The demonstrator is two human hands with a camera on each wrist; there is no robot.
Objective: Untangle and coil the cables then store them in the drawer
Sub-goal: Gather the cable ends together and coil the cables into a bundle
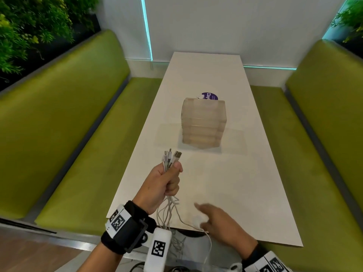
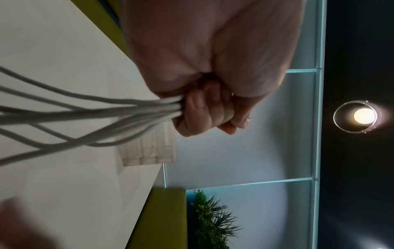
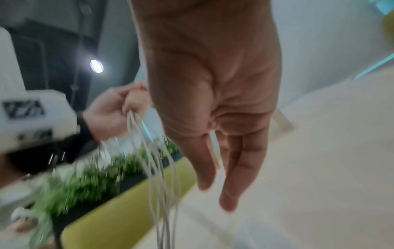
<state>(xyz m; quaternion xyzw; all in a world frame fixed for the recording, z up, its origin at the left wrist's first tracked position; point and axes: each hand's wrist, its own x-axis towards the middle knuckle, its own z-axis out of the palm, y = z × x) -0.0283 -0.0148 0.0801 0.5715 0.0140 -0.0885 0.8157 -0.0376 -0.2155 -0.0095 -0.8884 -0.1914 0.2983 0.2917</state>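
Observation:
My left hand grips a bundle of several white cables in a fist above the table's near left part. Their plug ends stick up out of the fist. The cords hang down past the table edge toward the floor. My right hand is blurred, low over the near edge, its fingers straight and holding nothing, with the hanging cords just to its left. A translucent drawer unit with several stacked drawers stands at mid-table, all drawers pushed in.
The white table runs away from me between two green benches. A purple round sticker lies behind the drawer unit. Plants sit behind both bench backs.

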